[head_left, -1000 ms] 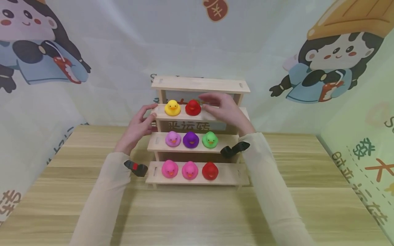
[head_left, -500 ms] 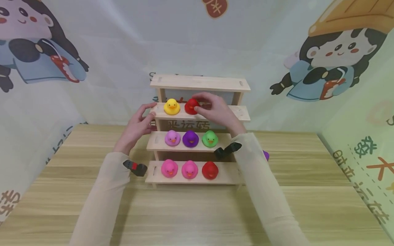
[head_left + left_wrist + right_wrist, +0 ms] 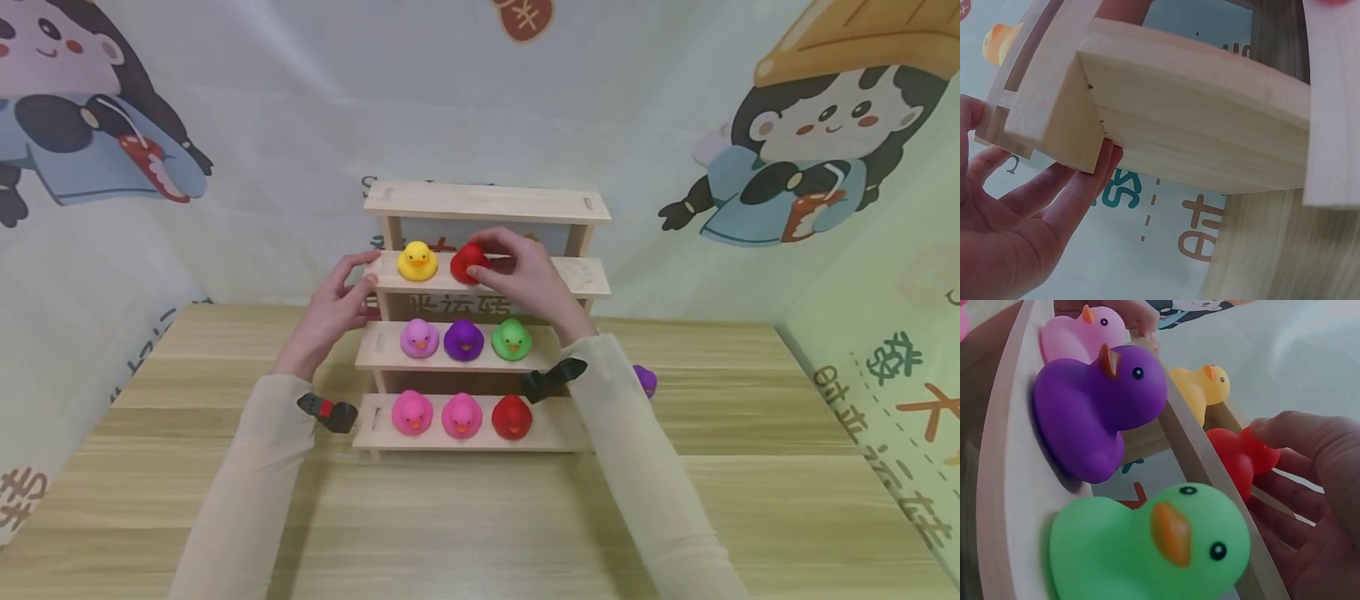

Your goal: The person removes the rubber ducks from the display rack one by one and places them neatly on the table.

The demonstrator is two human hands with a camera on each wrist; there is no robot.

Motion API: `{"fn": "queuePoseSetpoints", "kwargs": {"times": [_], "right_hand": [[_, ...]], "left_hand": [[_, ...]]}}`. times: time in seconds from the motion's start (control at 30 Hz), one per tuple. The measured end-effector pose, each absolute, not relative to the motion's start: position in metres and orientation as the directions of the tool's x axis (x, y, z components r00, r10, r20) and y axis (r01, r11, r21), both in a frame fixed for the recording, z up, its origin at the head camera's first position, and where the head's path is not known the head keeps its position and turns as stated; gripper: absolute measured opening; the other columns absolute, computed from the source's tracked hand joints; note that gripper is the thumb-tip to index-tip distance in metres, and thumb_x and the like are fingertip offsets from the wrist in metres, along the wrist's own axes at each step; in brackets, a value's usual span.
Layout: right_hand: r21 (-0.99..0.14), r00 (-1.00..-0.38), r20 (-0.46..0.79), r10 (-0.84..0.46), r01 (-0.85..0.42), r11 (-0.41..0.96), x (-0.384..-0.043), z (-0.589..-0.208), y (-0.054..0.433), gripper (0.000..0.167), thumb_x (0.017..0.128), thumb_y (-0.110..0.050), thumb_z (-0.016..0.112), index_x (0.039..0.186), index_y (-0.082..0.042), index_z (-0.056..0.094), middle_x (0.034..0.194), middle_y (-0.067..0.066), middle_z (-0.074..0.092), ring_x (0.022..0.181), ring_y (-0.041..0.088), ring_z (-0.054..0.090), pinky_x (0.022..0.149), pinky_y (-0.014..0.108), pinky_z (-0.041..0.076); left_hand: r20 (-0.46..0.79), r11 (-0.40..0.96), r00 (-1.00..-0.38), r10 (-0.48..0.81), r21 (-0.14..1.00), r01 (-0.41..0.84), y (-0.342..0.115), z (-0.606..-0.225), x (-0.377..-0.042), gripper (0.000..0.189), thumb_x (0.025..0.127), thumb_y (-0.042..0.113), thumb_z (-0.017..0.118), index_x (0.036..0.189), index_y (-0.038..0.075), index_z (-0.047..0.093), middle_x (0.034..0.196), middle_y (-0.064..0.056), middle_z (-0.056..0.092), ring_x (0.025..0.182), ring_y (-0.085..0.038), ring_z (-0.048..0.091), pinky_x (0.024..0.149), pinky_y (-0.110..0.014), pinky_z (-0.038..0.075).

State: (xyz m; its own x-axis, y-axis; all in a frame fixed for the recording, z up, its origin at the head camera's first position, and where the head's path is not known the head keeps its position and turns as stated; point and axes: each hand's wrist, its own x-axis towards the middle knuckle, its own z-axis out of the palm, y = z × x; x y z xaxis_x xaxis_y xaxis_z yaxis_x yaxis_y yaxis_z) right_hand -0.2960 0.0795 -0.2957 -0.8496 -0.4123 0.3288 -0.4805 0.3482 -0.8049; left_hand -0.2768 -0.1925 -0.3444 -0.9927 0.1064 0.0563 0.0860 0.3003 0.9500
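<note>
A red rubber duck (image 3: pixel 467 265) stands on the second shelf from the top of a small wooden rack (image 3: pixel 480 200). My right hand (image 3: pixel 528 271) pinches it, thumb in front and fingers behind; the right wrist view shows the thumb (image 3: pixel 1272 428) at its head. Just left of it sits a yellow rubber duck (image 3: pixel 417 262). With thumb and fingers, my left hand (image 3: pixel 330 308) holds the left end of that same shelf. In the left wrist view its fingers (image 3: pixel 1079 187) lie against the wooden side post.
Below sit light pink (image 3: pixel 419 340), purple (image 3: pixel 463 342) and green ducks (image 3: pixel 512 341). The bottom shelf bears two pink ducks (image 3: pixel 412 414) and a red one (image 3: pixel 512 418). Another purple duck (image 3: pixel 646 381) lies on the table (image 3: pixel 450 525), partly behind the right sleeve. A printed backdrop (image 3: pixel 480 117) stands behind.
My right hand has moved left from beside the red duck and taken hold of it. The purple duck on the table has come out from behind the sleeve. My left hand stays put.
</note>
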Motion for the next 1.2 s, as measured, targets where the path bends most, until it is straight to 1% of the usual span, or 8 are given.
{"fn": "queuePoseSetpoints", "kwargs": {"times": [0.27,0.47,0.6,0.77,0.97,1.1,1.2], "right_hand": [[-0.782,-0.845,0.344,-0.410,-0.499,0.373,-0.288,-0.294,0.084,0.037,0.090,-0.009,0.069,0.125,-0.004,0.059,0.121,0.009,0.061,0.111,0.022,0.060,0.095,0.029,0.050],[-0.783,-0.850,0.348,-0.396,-0.496,0.376,-0.283,-0.291,0.089,0.038,0.090,-0.009,0.069,0.126,-0.003,0.059,0.121,0.008,0.061,0.110,0.022,0.059,0.094,0.029,0.050],[-0.773,-0.855,0.348,-0.384,-0.494,0.399,-0.281,-0.292,0.092,0.038,0.090,-0.011,0.069,0.126,-0.005,0.060,0.122,0.007,0.061,0.111,0.021,0.058,0.095,0.030,0.050],[-0.756,-0.851,0.369,-0.374,-0.509,0.411,-0.278,-0.292,0.100,0.037,0.089,-0.012,0.070,0.125,-0.007,0.061,0.120,0.006,0.062,0.110,0.020,0.059,0.095,0.030,0.049],[-0.740,-0.831,0.409,-0.377,-0.544,0.396,-0.274,-0.287,0.112,0.036,0.089,-0.010,0.070,0.124,-0.005,0.062,0.119,0.007,0.063,0.109,0.020,0.059,0.097,0.032,0.048],[-0.737,-0.818,0.432,-0.380,-0.563,0.375,-0.272,-0.286,0.119,0.036,0.089,-0.008,0.069,0.124,-0.003,0.061,0.119,0.010,0.063,0.109,0.023,0.059,0.098,0.036,0.048],[-0.732,-0.816,0.441,-0.374,-0.568,0.376,-0.271,-0.286,0.126,0.036,0.089,-0.007,0.068,0.124,-0.002,0.061,0.119,0.012,0.063,0.109,0.024,0.060,0.098,0.036,0.048]], "left_hand": [[0.057,0.310,-0.993,0.105,0.947,0.087,-0.193,-0.344,-0.275,0.051,0.103,0.037,0.044,0.150,0.023,0.032,0.137,-0.026,0.046,0.099,-0.036,0.063,0.091,-0.043,0.053],[0.064,0.299,-0.992,0.108,0.950,0.094,-0.193,-0.344,-0.274,0.051,0.103,0.036,0.043,0.151,0.022,0.031,0.138,-0.027,0.044,0.101,-0.038,0.063,0.092,-0.046,0.051],[0.063,0.292,-0.992,0.108,0.952,0.092,-0.193,-0.344,-0.274,0.050,0.103,0.035,0.044,0.150,0.022,0.031,0.138,-0.027,0.044,0.101,-0.039,0.062,0.092,-0.048,0.051],[0.053,0.307,-0.992,0.113,0.948,0.086,-0.192,-0.343,-0.273,0.051,0.103,0.035,0.043,0.151,0.022,0.030,0.138,-0.027,0.044,0.101,-0.039,0.062,0.092,-0.047,0.051],[0.038,0.316,-0.991,0.126,0.945,0.077,-0.193,-0.339,-0.273,0.052,0.103,0.035,0.043,0.151,0.023,0.029,0.138,-0.027,0.045,0.101,-0.039,0.063,0.093,-0.047,0.050],[0.036,0.304,-0.990,0.138,0.950,0.077,-0.194,-0.338,-0.275,0.051,0.103,0.034,0.044,0.151,0.022,0.030,0.136,-0.028,0.046,0.097,-0.034,0.065,0.091,-0.044,0.052],[0.034,0.303,-0.990,0.139,0.950,0.075,-0.194,-0.338,-0.275,0.051,0.103,0.033,0.043,0.151,0.022,0.029,0.137,-0.028,0.046,0.096,-0.034,0.065,0.090,-0.043,0.053]]}}
